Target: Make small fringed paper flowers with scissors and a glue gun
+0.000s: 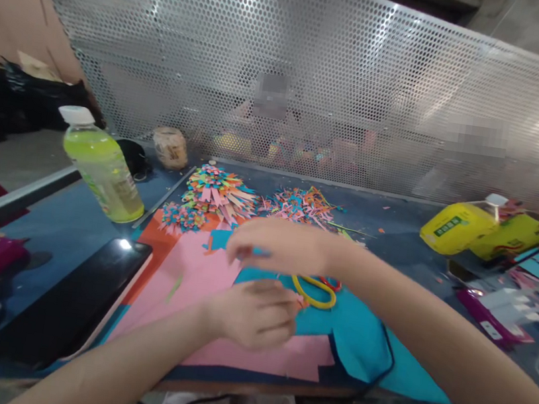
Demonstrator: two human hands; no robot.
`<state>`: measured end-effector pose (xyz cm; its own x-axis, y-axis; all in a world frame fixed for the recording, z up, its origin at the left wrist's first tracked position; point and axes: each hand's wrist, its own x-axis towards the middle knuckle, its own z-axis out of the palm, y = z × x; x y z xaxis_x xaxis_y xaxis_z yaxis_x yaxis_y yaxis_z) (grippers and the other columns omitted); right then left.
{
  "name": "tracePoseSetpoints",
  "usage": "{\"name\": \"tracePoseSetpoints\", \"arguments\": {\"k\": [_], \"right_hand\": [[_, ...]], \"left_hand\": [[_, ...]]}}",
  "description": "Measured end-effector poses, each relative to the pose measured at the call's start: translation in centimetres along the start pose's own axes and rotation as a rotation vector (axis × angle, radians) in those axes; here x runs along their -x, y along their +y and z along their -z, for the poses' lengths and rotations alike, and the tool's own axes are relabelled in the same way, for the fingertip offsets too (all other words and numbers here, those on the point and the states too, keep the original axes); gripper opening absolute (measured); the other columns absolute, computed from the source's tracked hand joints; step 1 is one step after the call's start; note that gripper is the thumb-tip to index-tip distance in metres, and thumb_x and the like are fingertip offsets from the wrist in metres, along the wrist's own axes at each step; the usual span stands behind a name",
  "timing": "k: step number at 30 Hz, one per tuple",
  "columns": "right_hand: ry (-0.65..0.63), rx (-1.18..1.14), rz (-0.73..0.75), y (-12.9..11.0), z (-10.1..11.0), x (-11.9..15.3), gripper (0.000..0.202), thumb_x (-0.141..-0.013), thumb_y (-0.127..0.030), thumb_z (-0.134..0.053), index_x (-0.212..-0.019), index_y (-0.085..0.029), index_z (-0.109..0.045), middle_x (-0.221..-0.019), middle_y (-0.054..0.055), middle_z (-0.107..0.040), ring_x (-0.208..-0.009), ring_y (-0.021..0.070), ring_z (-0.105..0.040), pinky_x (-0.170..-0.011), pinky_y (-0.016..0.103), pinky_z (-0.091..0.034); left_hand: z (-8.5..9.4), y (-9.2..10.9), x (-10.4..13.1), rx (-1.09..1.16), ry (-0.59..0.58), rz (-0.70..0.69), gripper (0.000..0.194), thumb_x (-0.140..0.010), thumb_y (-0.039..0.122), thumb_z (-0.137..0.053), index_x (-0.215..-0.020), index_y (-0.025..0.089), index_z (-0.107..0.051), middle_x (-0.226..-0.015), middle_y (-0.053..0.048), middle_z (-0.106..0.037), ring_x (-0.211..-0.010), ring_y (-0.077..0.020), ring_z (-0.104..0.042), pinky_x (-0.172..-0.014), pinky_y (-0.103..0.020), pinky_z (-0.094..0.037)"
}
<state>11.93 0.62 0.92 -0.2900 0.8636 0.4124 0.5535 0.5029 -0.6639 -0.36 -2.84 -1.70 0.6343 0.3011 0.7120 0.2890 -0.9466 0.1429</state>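
My right hand (278, 245) reaches leftward over the paper sheets, slightly blurred. Its fingers bend loosely downward and nothing shows in them. Below it, my left hand (256, 314) is curled closed above a pink sheet (209, 347). A small orange paper piece (302, 301) peeks out at its fingertips; the rest of the grip is hidden. Scissors with a yellow handle loop (323, 302) lie on a blue sheet (356, 334) just right of my hands. An orange strip (210, 245) rests on the pink paper beyond my right fingertips.
Colourful folded-paper pieces (214, 187) and a heap of paper strips (299, 203) sit behind my hands. To the left are a phone (78, 295), a green drink bottle (101, 165) and a jar (171, 147). Yellow bottles (461, 226) stand right. A perforated metal panel (320, 55) closes the back.
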Motion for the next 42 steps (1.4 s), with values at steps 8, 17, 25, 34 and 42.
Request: {"name": "tracePoseSetpoints", "arguments": {"k": [8, 17, 25, 34, 42], "right_hand": [[-0.357, -0.185, 0.160, 5.3, 6.5, -3.3, 0.017, -0.075, -0.028, -0.060, -0.087, -0.017, -0.064, -0.086, 0.006, -0.065, -0.078, 0.0157, -0.061, -0.069, 0.028, -0.050], [-0.468, -0.605, 0.231, 5.4, 3.0, 0.7, 0.020, -0.075, -0.025, -0.063, -0.092, -0.015, -0.065, -0.085, 0.005, -0.067, -0.076, 0.0133, -0.062, -0.068, 0.021, -0.049], [-0.359, -0.606, 0.235, 6.2, 3.4, 0.8, 0.015, -0.073, -0.029, -0.064, -0.077, -0.014, -0.066, -0.074, 0.007, -0.068, -0.067, 0.0146, -0.062, -0.062, 0.024, -0.050], [-0.287, -0.545, 0.132, 5.1, 4.6, 0.5, 0.016, -0.072, -0.031, -0.065, -0.076, -0.015, -0.066, -0.071, 0.006, -0.066, -0.064, 0.0150, -0.062, -0.061, 0.026, -0.051], [-0.109, -0.444, -0.024, 8.2, 5.1, -0.7, 0.017, -0.075, -0.033, -0.061, -0.073, -0.016, -0.061, -0.067, 0.004, -0.064, -0.059, 0.0140, -0.061, -0.058, 0.026, -0.051]], "left_hand": [[1.8, -1.6, 0.0, 0.016, 0.246, -0.053, 0.024, -0.079, 0.006, -0.052, -0.100, 0.016, -0.053, -0.088, -0.007, -0.065, -0.091, -0.0153, -0.058, -0.076, -0.031, -0.050], [1.1, -1.1, 0.2, -0.122, 0.268, -0.003, 0.020, -0.076, 0.007, -0.057, -0.089, 0.021, -0.056, -0.081, 0.000, -0.068, -0.090, -0.0147, -0.057, -0.085, -0.037, -0.038], [0.6, -0.9, -0.4, -0.104, 0.261, 0.130, 0.018, -0.074, 0.007, -0.059, -0.084, 0.022, -0.053, -0.078, 0.001, -0.069, -0.086, -0.0147, -0.058, -0.090, -0.039, -0.030], [-0.4, -1.3, -0.6, 0.069, 0.358, 0.410, 0.015, -0.073, 0.012, -0.061, -0.080, 0.022, -0.052, -0.074, 0.000, -0.065, -0.080, -0.0164, -0.060, -0.079, -0.036, -0.041], [-0.2, -1.5, 0.0, -0.042, 0.064, 0.679, 0.036, -0.070, 0.027, -0.066, -0.102, 0.021, -0.051, -0.091, -0.005, -0.066, -0.092, -0.0216, -0.060, -0.079, -0.036, -0.044]]}}
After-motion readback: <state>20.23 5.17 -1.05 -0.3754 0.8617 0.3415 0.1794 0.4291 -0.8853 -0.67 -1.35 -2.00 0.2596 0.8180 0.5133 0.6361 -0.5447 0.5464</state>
